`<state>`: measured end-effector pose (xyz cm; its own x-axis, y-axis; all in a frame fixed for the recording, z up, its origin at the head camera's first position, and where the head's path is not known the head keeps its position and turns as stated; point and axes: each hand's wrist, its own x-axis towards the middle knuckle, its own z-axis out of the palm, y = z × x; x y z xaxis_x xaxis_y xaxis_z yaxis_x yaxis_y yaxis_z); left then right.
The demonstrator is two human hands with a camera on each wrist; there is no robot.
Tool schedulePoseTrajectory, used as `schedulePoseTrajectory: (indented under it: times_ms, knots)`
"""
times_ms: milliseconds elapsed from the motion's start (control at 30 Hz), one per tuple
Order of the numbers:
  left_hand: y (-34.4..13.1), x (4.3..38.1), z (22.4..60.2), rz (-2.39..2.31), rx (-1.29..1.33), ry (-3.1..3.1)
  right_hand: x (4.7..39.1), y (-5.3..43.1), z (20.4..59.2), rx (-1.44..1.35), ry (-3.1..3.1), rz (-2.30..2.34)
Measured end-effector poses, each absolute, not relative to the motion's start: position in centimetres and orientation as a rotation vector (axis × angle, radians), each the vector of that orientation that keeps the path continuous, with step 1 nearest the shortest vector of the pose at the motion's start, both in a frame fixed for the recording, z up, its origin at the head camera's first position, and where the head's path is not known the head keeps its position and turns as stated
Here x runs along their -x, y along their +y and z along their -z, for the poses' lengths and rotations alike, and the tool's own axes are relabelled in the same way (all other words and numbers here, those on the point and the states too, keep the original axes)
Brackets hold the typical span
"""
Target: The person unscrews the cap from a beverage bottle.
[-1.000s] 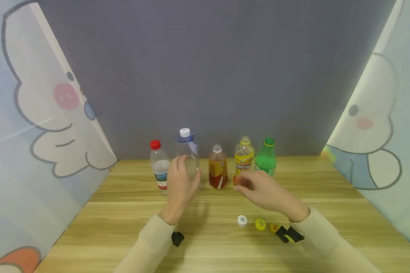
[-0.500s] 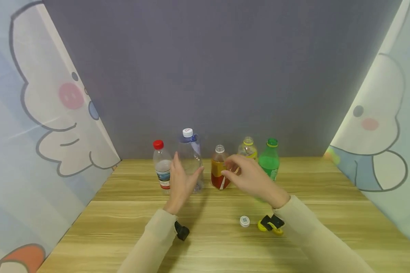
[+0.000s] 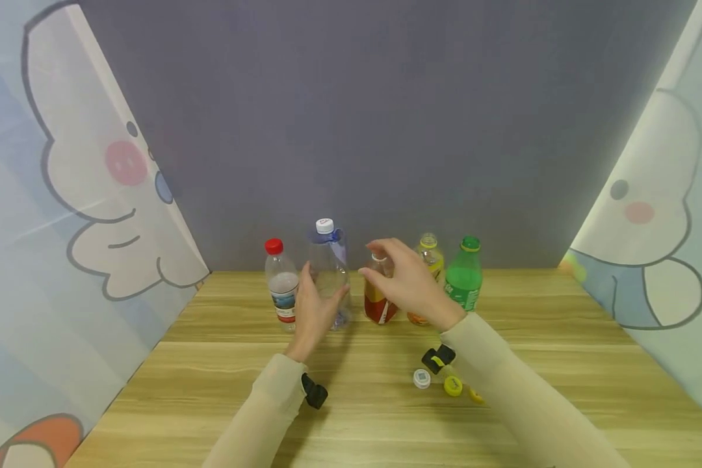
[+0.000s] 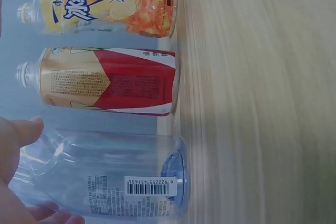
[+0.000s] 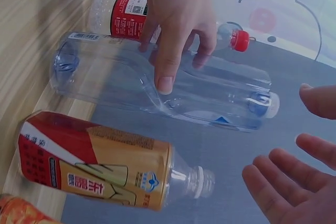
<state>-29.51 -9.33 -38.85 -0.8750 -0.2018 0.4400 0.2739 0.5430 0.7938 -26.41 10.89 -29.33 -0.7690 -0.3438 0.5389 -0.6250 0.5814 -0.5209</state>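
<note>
1. Five upright plastic bottles (image 3: 380, 309) line the back edge of the pale wooden tabletop (image 3: 210, 403).
2. Two are capped: one clear red-capped bottle (image 3: 279, 284) and one taller clear blue-tinted white-capped bottle (image 3: 327, 253).
3. Three are uncapped: one red-and-gold-labelled (image 5: 94, 161), one yellow-and-orange-labelled (image 4: 105, 11), one translucent green bottle (image 3: 464, 279).
4. Three loose round caps lie nearer the front edge: one white cap (image 3: 422, 379), one yellow cap (image 3: 453, 386), one yellow-orange cap (image 3: 476, 396), partly hidden.
5. Two bare hands: one left hand (image 3: 314, 315), one right hand (image 3: 409, 279).
6. Two black wrist-worn devices (image 3: 314, 391).
</note>
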Motion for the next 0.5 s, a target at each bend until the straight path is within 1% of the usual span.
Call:
schedulePoseTrajectory:
  times_ms: [267,500]
  knots:
    - [-9.5,29.3,38.9,1.272,0.093,-2.296,28.3,9.1,28.8,-0.753,-2.457,-1.139]
    - [-9.7,28.7,39.0,1.265,0.171,-2.310,29.1,7.9,28.5,-0.731,-2.525,-1.238]
